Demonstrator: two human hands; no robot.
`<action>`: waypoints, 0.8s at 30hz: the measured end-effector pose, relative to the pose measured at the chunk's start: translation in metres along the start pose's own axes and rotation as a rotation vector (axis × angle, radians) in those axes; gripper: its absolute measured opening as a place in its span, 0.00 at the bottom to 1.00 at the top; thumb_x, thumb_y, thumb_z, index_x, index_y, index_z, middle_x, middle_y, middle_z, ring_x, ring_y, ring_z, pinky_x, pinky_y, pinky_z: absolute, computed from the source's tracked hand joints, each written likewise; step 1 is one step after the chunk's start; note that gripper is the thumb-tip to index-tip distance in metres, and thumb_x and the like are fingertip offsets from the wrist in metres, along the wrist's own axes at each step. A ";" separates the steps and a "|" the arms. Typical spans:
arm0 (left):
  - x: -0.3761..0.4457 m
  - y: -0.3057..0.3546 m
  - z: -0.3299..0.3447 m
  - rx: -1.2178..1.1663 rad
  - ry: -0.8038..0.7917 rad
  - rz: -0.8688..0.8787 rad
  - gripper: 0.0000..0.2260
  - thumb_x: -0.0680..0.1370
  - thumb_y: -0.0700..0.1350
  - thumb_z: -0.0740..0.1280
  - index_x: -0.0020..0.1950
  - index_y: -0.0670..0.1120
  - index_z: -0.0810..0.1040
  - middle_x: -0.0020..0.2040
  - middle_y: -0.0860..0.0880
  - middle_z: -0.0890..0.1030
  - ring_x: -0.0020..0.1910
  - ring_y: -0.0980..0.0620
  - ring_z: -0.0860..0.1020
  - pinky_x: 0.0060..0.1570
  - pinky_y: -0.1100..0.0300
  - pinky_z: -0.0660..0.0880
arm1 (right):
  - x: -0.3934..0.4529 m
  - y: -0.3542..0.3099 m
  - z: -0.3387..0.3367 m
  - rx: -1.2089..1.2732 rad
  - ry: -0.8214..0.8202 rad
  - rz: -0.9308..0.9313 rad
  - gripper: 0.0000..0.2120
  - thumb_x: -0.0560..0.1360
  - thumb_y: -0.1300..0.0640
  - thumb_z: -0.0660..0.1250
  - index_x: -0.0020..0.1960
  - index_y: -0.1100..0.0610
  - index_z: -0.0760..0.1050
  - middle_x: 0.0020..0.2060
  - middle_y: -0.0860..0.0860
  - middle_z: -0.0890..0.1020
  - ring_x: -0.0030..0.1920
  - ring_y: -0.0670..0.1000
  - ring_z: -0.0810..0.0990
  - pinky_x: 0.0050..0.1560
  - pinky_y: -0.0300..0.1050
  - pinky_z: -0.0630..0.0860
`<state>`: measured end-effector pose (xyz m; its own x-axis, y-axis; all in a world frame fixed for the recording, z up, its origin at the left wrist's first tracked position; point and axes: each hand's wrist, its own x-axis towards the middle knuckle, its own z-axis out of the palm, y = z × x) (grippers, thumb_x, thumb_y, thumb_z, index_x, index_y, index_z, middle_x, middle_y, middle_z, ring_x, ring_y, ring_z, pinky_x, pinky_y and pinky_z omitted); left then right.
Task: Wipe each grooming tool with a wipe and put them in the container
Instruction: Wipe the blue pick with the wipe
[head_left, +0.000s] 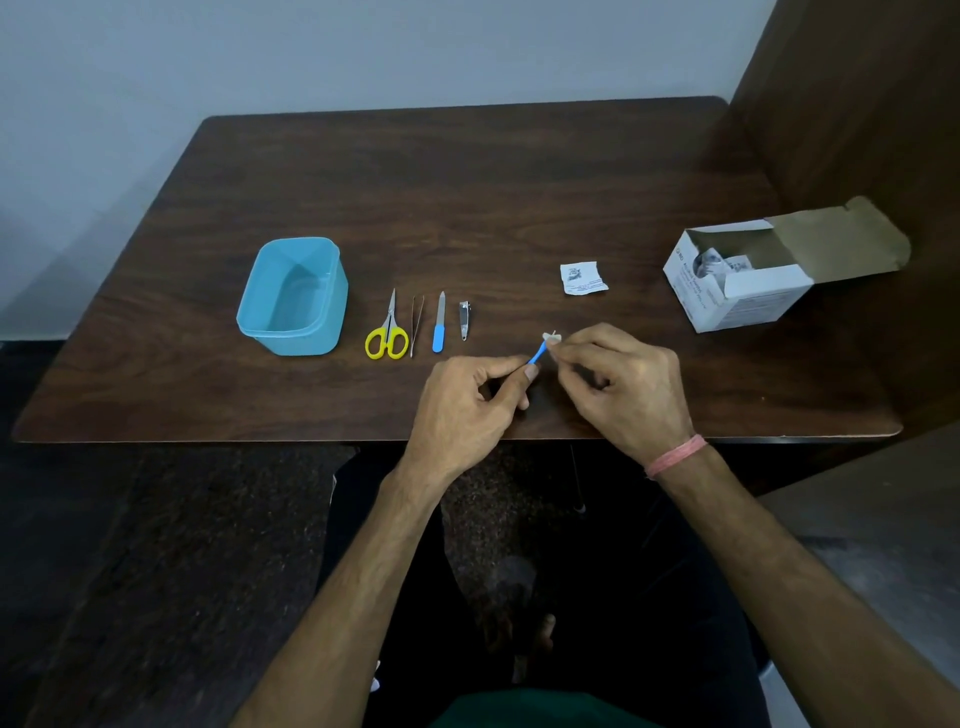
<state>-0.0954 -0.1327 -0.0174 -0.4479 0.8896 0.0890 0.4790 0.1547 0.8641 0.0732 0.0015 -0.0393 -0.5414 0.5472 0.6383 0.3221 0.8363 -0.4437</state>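
My left hand pinches the lower end of a small blue-handled tool above the table's front edge. My right hand pinches a small white wipe around the tool's upper tip. On the table, in a row, lie yellow-handled scissors, thin tweezers, a blue-handled nail file and a metal nail clipper. A light-blue plastic container stands open to the left of the row, with nothing visible inside.
A torn white wipe wrapper lies right of the tools. An open cardboard box of wipes sits at the right of the dark wooden table. A brown panel rises on the right.
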 end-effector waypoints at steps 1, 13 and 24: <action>0.000 0.000 0.000 0.001 0.001 -0.003 0.09 0.87 0.50 0.72 0.52 0.57 0.92 0.36 0.59 0.86 0.35 0.54 0.82 0.36 0.65 0.72 | 0.000 0.000 0.000 0.005 -0.002 0.006 0.05 0.80 0.61 0.77 0.52 0.53 0.90 0.48 0.45 0.88 0.38 0.37 0.70 0.34 0.46 0.80; 0.000 0.000 0.000 0.006 -0.003 -0.010 0.09 0.87 0.52 0.72 0.52 0.59 0.92 0.38 0.57 0.87 0.39 0.40 0.85 0.44 0.42 0.81 | 0.001 0.001 0.003 0.013 0.006 0.060 0.05 0.80 0.59 0.78 0.52 0.52 0.91 0.47 0.45 0.88 0.35 0.36 0.70 0.34 0.44 0.79; 0.000 0.003 -0.001 0.012 -0.008 -0.026 0.09 0.87 0.52 0.72 0.51 0.61 0.91 0.37 0.58 0.87 0.35 0.49 0.82 0.39 0.51 0.77 | 0.001 0.004 0.005 0.019 0.017 0.059 0.04 0.79 0.60 0.78 0.50 0.52 0.91 0.47 0.44 0.88 0.36 0.34 0.71 0.34 0.45 0.80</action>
<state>-0.0952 -0.1326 -0.0146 -0.4543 0.8887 0.0621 0.4759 0.1832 0.8602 0.0702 0.0052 -0.0434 -0.5091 0.5959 0.6211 0.3381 0.8020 -0.4924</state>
